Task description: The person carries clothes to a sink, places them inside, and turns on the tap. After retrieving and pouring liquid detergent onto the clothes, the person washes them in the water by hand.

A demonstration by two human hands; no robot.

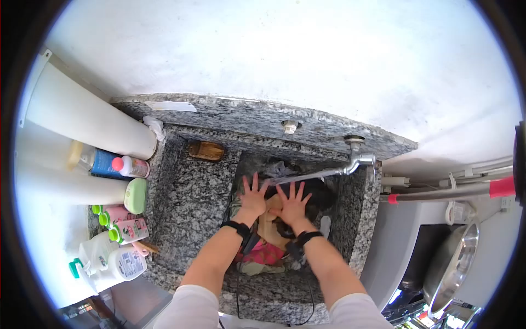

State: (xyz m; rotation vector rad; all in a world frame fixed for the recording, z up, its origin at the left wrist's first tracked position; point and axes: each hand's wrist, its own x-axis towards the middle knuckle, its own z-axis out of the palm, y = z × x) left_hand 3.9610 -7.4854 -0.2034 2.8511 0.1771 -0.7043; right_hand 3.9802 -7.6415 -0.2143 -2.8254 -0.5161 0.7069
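Note:
My left hand [253,202] is over the wet clothes in the granite sink's deep basin, its fingers spread wide. Beside it, my right hand [293,208] is also spread, with nothing held in it. Beneath and between the hands lies a tan cloth [270,229], and a pink patterned cloth [262,254] is bunched nearer to me. Dark fabric [324,198] lies to the right of my right hand. From the metal faucet [358,160] a stream of water [307,176] runs left toward my fingertips. Whether the palms press on the cloth is hard to see.
A brown wooden brush-like object [206,151] rests on the sloped washboard side [189,203]. Along the left ledge stand a green-capped pink bottle [130,230], a white labelled jug [128,263] and other bottles. At right are a metal bowl [455,268] and a red-ended pole [449,193].

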